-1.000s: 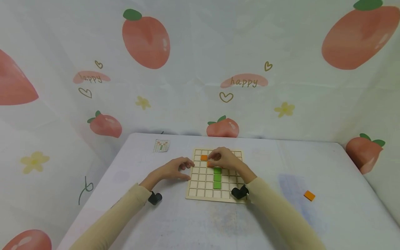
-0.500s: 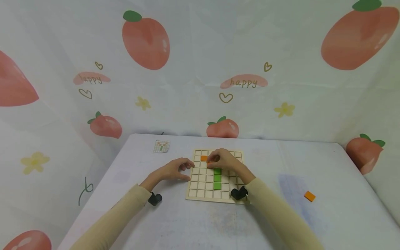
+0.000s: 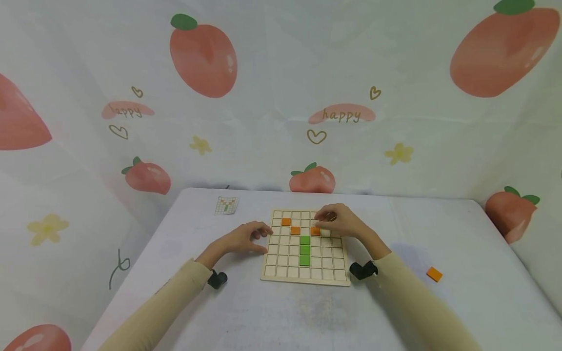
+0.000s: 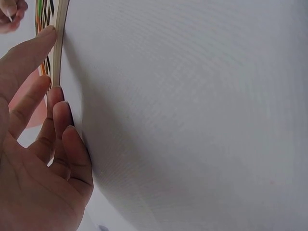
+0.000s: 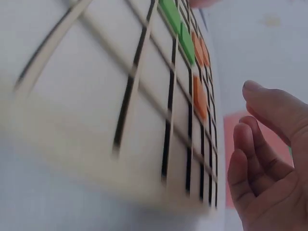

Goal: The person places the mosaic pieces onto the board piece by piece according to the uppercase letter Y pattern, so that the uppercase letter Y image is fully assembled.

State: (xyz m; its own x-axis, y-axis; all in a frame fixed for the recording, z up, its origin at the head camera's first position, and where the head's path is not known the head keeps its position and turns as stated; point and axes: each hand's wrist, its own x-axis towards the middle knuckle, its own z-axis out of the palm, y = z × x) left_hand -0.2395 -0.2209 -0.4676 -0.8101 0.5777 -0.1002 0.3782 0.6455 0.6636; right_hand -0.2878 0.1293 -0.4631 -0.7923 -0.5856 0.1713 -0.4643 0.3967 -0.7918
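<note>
A pale wooden grid board (image 3: 281,271) lies on the table. Three green square tiles (image 3: 305,250) form a column in it. Orange tiles fill cells at the upper left (image 3: 286,222), one row lower (image 3: 295,230), and right of the column's top (image 3: 315,231). My left hand (image 3: 246,237) rests at the board's left edge, thumb and fingers spread; the left wrist view shows the thumb tip on the rim (image 4: 60,48). Above the right-hand orange tile hovers my right hand (image 3: 342,222), fingers loosely bent; in the right wrist view the hand (image 5: 272,159) has nothing between its fingertips.
One loose orange tile (image 3: 434,274) lies on the table at the right. A small paper card (image 3: 226,205) with a gridded orange and green pattern sits at the back left. A printed fruit-pattern cloth (image 3: 263,122) hangs behind the table (image 3: 263,317).
My right hand has lifted off the second-row-left orange tile and moved right across the board. That tile and the right-hand orange tile now show. My left hand has stayed put.
</note>
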